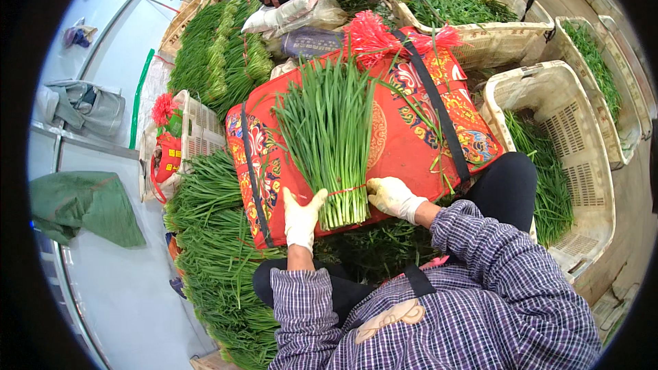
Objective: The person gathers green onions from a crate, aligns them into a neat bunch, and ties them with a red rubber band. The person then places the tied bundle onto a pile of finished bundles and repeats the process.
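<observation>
A bundle of garlic chives point(329, 128) lies on a red patterned cloth pad point(406, 149) across my lap, its pale cut ends towards me. Around the stalks near those ends runs a thin red tie point(347, 191). My left hand point(302, 216), in a pale glove, is at the left side of the cut ends with thumb and fingers spread; the thumb tip meets the stalks. On the bundle's other side, my gloved right hand point(393, 197) has its fingers curled and pinched at the tie's right end. Loose green leaves point(434, 123) lie on the pad's right part.
Tied chive bundles point(221, 56) are stacked at the far left, with more chives point(226, 246) piled beside my left arm. A plastic crate point(581, 164) with greens stands at my right; another full crate point(462, 31) stands beyond the pad. Red plastic strands point(367, 38) lie along the pad's far edge.
</observation>
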The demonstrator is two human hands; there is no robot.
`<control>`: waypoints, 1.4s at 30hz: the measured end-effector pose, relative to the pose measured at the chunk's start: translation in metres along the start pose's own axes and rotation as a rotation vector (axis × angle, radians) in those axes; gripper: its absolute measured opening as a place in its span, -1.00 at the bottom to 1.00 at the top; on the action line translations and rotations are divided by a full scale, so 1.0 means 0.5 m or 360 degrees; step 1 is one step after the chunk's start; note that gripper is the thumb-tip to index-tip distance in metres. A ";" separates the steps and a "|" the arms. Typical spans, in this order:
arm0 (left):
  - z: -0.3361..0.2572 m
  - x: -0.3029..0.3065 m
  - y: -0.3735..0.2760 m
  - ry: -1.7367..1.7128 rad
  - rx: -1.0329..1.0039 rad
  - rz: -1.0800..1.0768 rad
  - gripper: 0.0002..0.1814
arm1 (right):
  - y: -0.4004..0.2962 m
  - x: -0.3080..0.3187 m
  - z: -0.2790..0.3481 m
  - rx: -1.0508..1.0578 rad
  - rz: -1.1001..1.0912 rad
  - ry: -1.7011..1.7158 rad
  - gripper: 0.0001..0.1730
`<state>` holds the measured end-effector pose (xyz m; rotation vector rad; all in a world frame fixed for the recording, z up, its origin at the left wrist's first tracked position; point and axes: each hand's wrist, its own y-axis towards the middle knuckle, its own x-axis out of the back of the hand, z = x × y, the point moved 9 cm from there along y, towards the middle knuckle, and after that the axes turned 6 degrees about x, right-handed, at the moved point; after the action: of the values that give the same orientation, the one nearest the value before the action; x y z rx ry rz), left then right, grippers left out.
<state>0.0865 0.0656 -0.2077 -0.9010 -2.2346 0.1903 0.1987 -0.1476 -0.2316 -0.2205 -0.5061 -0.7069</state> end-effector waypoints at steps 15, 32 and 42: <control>-0.140 -0.106 -0.144 0.0968 -0.0112 0.0207 0.53 | -0.030 -0.005 -0.056 -0.0788 0.0222 0.1039 -0.57; -0.166 -0.043 -0.183 0.1173 -0.0843 -0.0037 0.54 | -0.077 -0.082 -0.021 -0.0956 0.0682 0.1349 -0.48; -0.114 -0.047 -0.235 0.1263 -0.0666 -0.0212 0.54 | 0.010 0.055 0.197 0.0249 0.0714 -0.0903 -0.46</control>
<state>0.0717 -0.0445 -0.1348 -0.8342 -1.5833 -0.6183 0.1836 -0.1241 -0.1331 -0.3757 -1.0104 -0.1530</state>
